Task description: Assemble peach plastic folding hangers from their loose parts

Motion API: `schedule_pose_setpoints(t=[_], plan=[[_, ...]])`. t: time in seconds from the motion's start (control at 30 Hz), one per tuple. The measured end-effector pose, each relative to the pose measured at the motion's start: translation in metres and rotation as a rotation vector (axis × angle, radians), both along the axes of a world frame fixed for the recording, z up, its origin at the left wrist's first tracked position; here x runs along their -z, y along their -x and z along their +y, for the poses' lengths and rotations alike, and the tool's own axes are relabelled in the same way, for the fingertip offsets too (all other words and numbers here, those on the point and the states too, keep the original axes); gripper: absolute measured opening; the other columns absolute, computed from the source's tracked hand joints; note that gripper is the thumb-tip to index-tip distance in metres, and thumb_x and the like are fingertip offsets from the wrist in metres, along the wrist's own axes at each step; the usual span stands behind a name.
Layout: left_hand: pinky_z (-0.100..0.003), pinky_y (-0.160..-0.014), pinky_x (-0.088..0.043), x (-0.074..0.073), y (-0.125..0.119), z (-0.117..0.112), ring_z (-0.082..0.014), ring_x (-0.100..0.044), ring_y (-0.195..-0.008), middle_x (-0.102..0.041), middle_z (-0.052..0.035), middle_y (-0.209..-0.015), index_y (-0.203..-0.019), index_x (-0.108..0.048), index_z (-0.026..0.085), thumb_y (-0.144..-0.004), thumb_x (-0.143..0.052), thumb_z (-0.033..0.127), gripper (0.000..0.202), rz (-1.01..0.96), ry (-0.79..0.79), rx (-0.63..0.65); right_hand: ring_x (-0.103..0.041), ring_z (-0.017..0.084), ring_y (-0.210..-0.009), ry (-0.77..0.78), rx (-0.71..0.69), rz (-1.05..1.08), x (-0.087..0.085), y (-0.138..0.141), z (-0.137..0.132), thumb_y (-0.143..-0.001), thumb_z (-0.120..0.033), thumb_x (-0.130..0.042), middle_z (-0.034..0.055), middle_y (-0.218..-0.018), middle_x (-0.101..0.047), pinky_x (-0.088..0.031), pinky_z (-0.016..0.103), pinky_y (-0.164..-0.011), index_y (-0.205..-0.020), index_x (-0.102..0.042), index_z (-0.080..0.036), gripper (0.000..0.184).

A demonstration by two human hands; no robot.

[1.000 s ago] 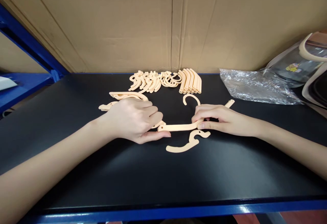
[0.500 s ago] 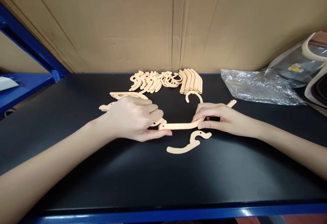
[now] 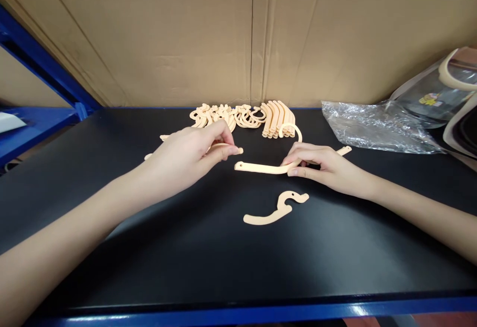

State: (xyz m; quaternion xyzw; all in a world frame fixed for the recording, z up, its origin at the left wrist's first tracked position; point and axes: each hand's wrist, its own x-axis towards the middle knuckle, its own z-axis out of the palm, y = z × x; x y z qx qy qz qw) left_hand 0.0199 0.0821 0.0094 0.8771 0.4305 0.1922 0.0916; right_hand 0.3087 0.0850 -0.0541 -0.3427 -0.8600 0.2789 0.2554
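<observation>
My right hand pinches a beige plastic hanger at its middle. The hook rises above the fingers, and one bar reaches left to an end with a small hole. The other bar end shows beyond the knuckles. Between the thumb and fingers of my left hand is a beige curved hanger arm, mostly covered, its tip apart from the hanger's left end. A loose hanger arm with a curled, holed end lies on the black tabletop nearer me.
At the back lie a heap of curled arms, several hooks and a stack of curved bars. More beige pieces are partly behind my left hand. A clear plastic bag and a transparent container are at right; cardboard stands behind.
My left hand has turned and lifted away from the hanger's left end, with a curved arm in its fingers. My right hand has moved the hanger slightly up and right.
</observation>
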Motion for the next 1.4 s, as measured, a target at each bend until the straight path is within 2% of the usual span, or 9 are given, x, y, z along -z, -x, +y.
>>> schedule_pose_setpoints(t=[0.13, 0.27, 0.37, 0.47, 0.6, 0.77, 0.97, 1.2, 1.4], plan=[[-0.021, -0.05, -0.04, 0.007, 0.001, 0.002, -0.0114, -0.06, -0.054, -0.065, 0.0046, -0.065, -0.081, -0.051, 0.021, -0.093, -0.05, 0.038, 0.021, -0.003, 0.1, -0.019, -0.058, 0.016, -0.085, 0.004, 0.006, -0.001, 0.0, 0.0, 0.0, -0.091, -0.039, -0.059, 0.0052, -0.095, -0.063, -0.047, 0.03, -0.072, -0.099, -0.068, -0.02, 0.023], [-0.021, -0.042, -0.034, 0.008, 0.0, 0.001, -0.0101, -0.05, -0.041, -0.059, 0.007, -0.056, -0.084, -0.049, 0.022, -0.094, -0.046, 0.042, 0.023, 0.069, 0.035, -0.047, -0.059, 0.017, -0.084, 0.008, 0.018, 0.004, -0.001, 0.0, -0.001, -0.09, -0.041, -0.059, 0.0055, -0.094, -0.063, -0.047, 0.03, -0.072, -0.098, -0.068, -0.02, 0.024], [-0.023, -0.049, -0.04, 0.005, -0.001, -0.001, -0.0131, -0.057, -0.054, -0.061, 0.0032, -0.065, -0.084, -0.052, 0.021, -0.098, -0.036, 0.042, 0.029, 0.098, -0.005, -0.035, -0.059, 0.017, -0.084, 0.023, 0.069, 0.015, 0.0, 0.0, -0.001, -0.089, -0.042, -0.059, 0.0056, -0.094, -0.063, -0.047, 0.03, -0.071, -0.099, -0.068, -0.021, 0.024], [-0.025, -0.057, -0.043, 0.004, -0.002, -0.002, -0.0162, -0.059, -0.066, -0.061, -0.0007, -0.072, -0.075, -0.052, 0.02, -0.098, -0.033, 0.041, 0.037, 0.113, -0.051, -0.023, -0.059, 0.017, -0.084, 0.036, 0.098, 0.021, 0.001, -0.001, 0.0, -0.089, -0.042, -0.059, 0.0059, -0.094, -0.062, -0.047, 0.03, -0.071, -0.1, -0.068, -0.021, 0.025], [-0.025, -0.046, -0.035, 0.007, -0.001, -0.002, -0.0142, -0.05, -0.049, -0.052, 0.0016, -0.057, -0.068, -0.041, 0.021, -0.097, -0.032, 0.044, 0.038, 0.165, -0.13, -0.007, -0.059, 0.016, -0.081, 0.047, 0.082, 0.027, 0.0, 0.0, -0.001, -0.09, -0.041, -0.059, 0.0055, -0.094, -0.061, -0.047, 0.03, -0.069, -0.1, -0.068, -0.021, 0.025], [-0.025, -0.041, -0.029, 0.012, -0.002, -0.002, -0.0145, -0.046, -0.041, -0.047, 0.0031, -0.05, -0.068, -0.036, 0.022, -0.086, -0.047, 0.063, 0.046, 0.31, -0.139, 0.033, -0.059, 0.016, -0.083, 0.013, 0.058, 0.03, -0.001, 0.001, -0.003, -0.09, -0.039, -0.059, 0.0056, -0.096, -0.061, -0.046, 0.029, -0.069, -0.101, -0.068, -0.021, 0.023], [-0.025, -0.044, -0.026, 0.015, -0.005, -0.002, -0.0148, -0.049, -0.044, -0.049, 0.0027, -0.052, -0.073, -0.041, 0.021, -0.093, -0.044, 0.051, 0.036, 0.385, -0.133, 0.072, -0.058, 0.016, -0.083, -0.035, 0.036, 0.026, -0.001, 0.001, -0.004, -0.09, -0.038, -0.059, 0.0058, -0.096, -0.063, -0.046, 0.03, -0.069, -0.1, -0.068, -0.02, 0.022], [-0.025, -0.049, -0.024, 0.014, -0.006, -0.002, -0.0159, -0.052, -0.052, -0.052, 0.0009, -0.058, -0.077, -0.044, 0.02, -0.095, -0.041, 0.049, 0.034, 0.47, -0.056, 0.063, -0.058, 0.015, -0.083, -0.036, 0.038, 0.015, 0.0, 0.001, -0.003, -0.091, -0.037, -0.059, 0.0044, -0.096, -0.062, -0.046, 0.029, -0.068, -0.102, -0.069, -0.021, 0.022], [-0.025, -0.051, -0.023, 0.013, -0.006, -0.003, -0.0159, -0.049, -0.052, -0.047, 0.0021, -0.056, -0.076, -0.04, 0.021, -0.093, -0.039, 0.053, 0.036, 0.455, -0.014, 0.057, -0.058, 0.014, -0.084, -0.035, 0.036, 0.006, 0.001, 0.001, -0.003, -0.091, -0.038, -0.058, 0.0038, -0.097, -0.062, -0.046, 0.029, -0.069, -0.101, -0.068, -0.021, 0.022]])
